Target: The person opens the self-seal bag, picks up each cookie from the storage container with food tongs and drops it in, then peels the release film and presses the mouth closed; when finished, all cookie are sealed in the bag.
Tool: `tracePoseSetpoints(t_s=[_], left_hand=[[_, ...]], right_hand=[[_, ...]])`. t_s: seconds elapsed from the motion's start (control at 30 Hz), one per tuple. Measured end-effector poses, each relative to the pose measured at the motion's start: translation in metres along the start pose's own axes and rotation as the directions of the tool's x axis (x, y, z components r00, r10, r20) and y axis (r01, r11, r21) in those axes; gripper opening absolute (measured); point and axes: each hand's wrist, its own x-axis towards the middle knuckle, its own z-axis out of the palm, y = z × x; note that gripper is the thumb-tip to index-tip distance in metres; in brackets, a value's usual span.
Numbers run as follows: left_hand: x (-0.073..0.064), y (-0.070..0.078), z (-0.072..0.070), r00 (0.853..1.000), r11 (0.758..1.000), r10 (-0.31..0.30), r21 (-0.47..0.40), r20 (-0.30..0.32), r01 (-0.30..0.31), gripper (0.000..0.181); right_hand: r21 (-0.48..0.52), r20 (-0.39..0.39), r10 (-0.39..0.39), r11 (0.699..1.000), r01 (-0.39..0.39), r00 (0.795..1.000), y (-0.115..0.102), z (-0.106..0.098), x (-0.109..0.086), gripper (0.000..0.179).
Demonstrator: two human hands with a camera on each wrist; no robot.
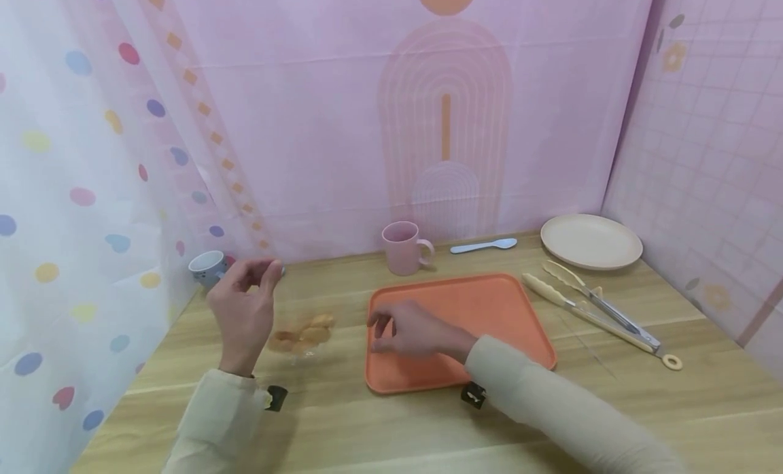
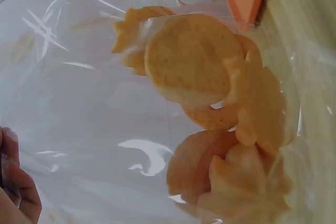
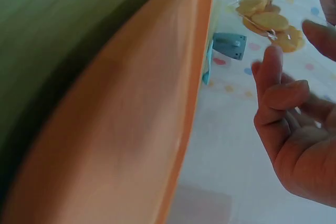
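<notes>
My left hand (image 1: 241, 317) is raised over the left of the table and pinches the top of a clear plastic bag (image 2: 105, 114). Orange-yellow crackers (image 1: 306, 334), some round and some with scalloped edges, are gathered low in the bag. To the right, my right hand (image 1: 412, 331) hovers over the left part of an orange tray (image 1: 489, 311), its fingers loosely bent with nothing between them. The right wrist view shows those fingers (image 3: 286, 95) beside the tray's rim, with the bagged crackers beyond.
Behind the left hand stands a blue-grey cup (image 1: 206, 264). A pink mug (image 1: 400, 253) and a light blue spoon (image 1: 483, 246) are along the back edge. Tongs (image 1: 612, 328) lie right of the tray, near a beige plate (image 1: 590, 241). Curtains (image 1: 318, 120) hang behind.
</notes>
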Motion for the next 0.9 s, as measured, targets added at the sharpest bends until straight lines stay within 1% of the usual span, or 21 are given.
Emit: tracePoseSetpoints(t_s=[0.1, 0.2, 0.3, 0.43, 0.53, 0.6, 0.63, 0.7, 0.83, 0.9], left_hand=[[0.003, 0.004, 0.004, 1.0, 1.0, 0.003, 0.002, -0.019, -0.003, 0.015], [0.003, 0.009, 0.007, 0.999, 1.0, -0.005, -0.004, -0.033, 0.005, 0.017], [0.001, 0.014, 0.009, 0.999, 1.0, 0.001, -0.013, -0.044, -0.002, 0.016], [0.001, 0.022, 0.011, 0.998, 0.998, 0.054, -0.04, -0.045, -0.056, 0.012], [0.002, 0.029, 0.012, 0.995, 0.993, 0.093, -0.07, -0.047, -0.096, 0.01], [0.003, 0.033, 0.014, 0.993, 0.99, 0.108, -0.086, -0.049, -0.111, 0.009], [0.003, 0.035, 0.015, 0.993, 0.988, 0.112, -0.097, -0.047, -0.117, 0.009], [0.003, 0.038, 0.016, 0.992, 0.986, 0.12, -0.108, -0.047, -0.124, 0.009], [0.002, 0.042, 0.017, 0.991, 0.983, 0.128, -0.126, -0.044, -0.133, 0.009], [0.002, 0.043, 0.016, 0.991, 0.982, 0.128, -0.134, -0.042, -0.133, 0.008]], right_hand=[[0.142, -0.062, 0.07, 0.988, -0.06, 0.996, -0.001, 0.006, 0.007, 0.04], [0.26, -0.103, 0.132, 0.96, -0.102, 0.986, -0.005, 0.012, 0.014, 0.044], [0.357, -0.147, 0.165, 0.928, -0.103, 0.975, -0.009, 0.015, 0.019, 0.042], [0.433, -0.214, 0.183, 0.898, -0.075, 0.959, -0.012, 0.012, 0.024, 0.036], [0.483, -0.257, 0.169, 0.875, -0.025, 0.951, -0.012, 0.008, 0.026, 0.033], [0.52, -0.276, 0.153, 0.854, 0.014, 0.949, -0.013, 0.005, 0.027, 0.03], [0.526, -0.283, 0.141, 0.85, 0.031, 0.949, -0.013, 0.003, 0.027, 0.028], [0.532, -0.291, 0.118, 0.844, 0.058, 0.949, -0.012, 0.002, 0.027, 0.025], [0.518, -0.304, 0.082, 0.85, 0.092, 0.949, -0.013, 0.001, 0.026, 0.021], [0.527, -0.306, 0.075, 0.844, 0.103, 0.949, -0.015, 0.002, 0.025, 0.02]])
